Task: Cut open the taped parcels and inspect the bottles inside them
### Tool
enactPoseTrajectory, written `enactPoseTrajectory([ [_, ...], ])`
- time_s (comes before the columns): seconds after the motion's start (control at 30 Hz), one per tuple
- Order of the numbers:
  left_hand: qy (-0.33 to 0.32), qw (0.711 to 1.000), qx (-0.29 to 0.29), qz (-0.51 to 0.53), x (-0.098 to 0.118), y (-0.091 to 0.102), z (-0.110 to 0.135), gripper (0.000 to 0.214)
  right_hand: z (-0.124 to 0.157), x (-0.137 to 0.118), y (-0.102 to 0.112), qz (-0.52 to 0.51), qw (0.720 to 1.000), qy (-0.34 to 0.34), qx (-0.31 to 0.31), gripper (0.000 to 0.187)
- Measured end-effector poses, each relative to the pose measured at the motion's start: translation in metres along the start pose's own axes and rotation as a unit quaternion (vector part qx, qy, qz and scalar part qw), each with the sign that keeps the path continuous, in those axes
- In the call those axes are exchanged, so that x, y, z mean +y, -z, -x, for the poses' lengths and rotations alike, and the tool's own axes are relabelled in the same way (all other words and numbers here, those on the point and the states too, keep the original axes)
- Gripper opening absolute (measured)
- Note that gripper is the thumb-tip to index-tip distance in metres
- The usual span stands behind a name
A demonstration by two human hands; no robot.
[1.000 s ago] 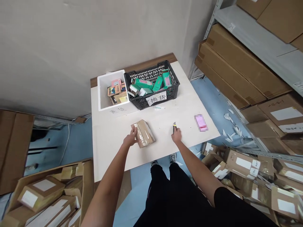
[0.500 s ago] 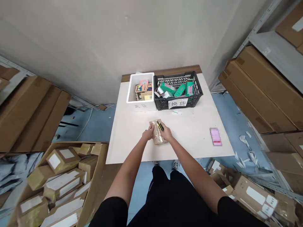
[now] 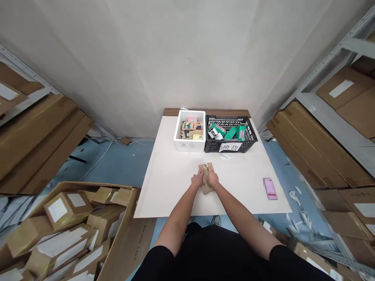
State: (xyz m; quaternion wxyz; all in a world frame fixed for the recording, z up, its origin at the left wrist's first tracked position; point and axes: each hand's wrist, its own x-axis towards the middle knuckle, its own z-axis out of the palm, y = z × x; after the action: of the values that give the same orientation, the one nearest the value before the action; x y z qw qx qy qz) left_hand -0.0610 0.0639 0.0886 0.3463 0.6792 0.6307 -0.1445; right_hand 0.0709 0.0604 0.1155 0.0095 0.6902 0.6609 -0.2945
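A small flat cardboard package [image 3: 208,189] with shiny tape lies on the white tabletop, just in front of me. My left hand [image 3: 197,178] grips its left side, with fingers over the top near the far end. A yellow-and-black box cutter [image 3: 206,168] is held in my right hand [image 3: 212,178], its tip over the taped far part of the package. The blade is too small to make out, and my fingers cover most of the handle.
Behind the package stand a white foam box [image 3: 190,146] of small boxes and a black plastic crate [image 3: 249,134] with green boxes. A pink blurred item [image 3: 270,189] lies at right. A large carton [image 3: 129,210] of parcels stands at left; shelves with long cartons [image 3: 310,144] flank the table [image 3: 164,195].
The view has tilted up, so the table shows lower. My right hand and the box cutter have shifted toward the package's far end, and my left hand sits closer to the right one.
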Motion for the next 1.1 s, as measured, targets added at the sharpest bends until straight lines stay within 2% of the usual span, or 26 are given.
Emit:
enactPoseTrajectory([
  [0.13,-0.003,1.000,-0.019,-0.006,0.000,0.006,0.000,0.131,-0.004,-0.007,0.005,0.010,1.000,-0.016,-0.016,0.070],
  [0.27,-0.027,0.998,-0.063,-0.012,-0.003,0.013,-0.001,0.131,-0.009,-0.013,0.026,0.013,0.999,-0.023,-0.041,0.060],
  [0.37,-0.039,0.998,-0.058,-0.011,-0.009,0.015,-0.001,0.130,-0.003,-0.014,0.039,0.017,0.997,-0.030,-0.068,0.060],
  [0.47,-0.040,0.999,-0.031,-0.018,-0.012,0.014,0.001,0.126,0.018,-0.008,0.039,0.004,0.995,-0.050,-0.091,0.058],
  [0.6,-0.026,0.999,-0.003,-0.027,-0.010,0.011,0.001,0.124,0.061,0.010,0.022,-0.024,0.989,-0.079,-0.120,0.046],
  [0.7,-0.012,0.999,0.000,-0.030,-0.006,0.010,0.001,0.127,0.086,0.021,0.011,-0.020,0.989,-0.080,-0.120,0.041],
  [0.87,-0.011,0.999,0.001,-0.043,-0.002,0.014,0.006,0.126,0.105,0.042,0.017,-0.016,0.987,-0.068,-0.148,0.044],
  [0.93,-0.020,0.999,0.002,-0.045,-0.001,0.015,0.009,0.125,0.112,0.059,0.019,-0.052,0.989,-0.080,-0.112,0.053],
  [0.97,-0.024,0.999,0.003,-0.047,0.000,0.014,0.010,0.123,0.116,0.068,0.017,-0.068,0.991,-0.093,-0.068,0.057],
  [1.03,-0.019,0.998,0.004,-0.056,0.003,0.011,0.014,0.120,0.122,0.081,0.009,-0.087,0.987,-0.130,0.024,0.061],
  [1.1,-0.004,0.998,0.011,-0.063,0.007,0.004,0.019,0.116,0.121,0.086,-0.004,-0.101,0.980,-0.161,0.057,0.064],
])
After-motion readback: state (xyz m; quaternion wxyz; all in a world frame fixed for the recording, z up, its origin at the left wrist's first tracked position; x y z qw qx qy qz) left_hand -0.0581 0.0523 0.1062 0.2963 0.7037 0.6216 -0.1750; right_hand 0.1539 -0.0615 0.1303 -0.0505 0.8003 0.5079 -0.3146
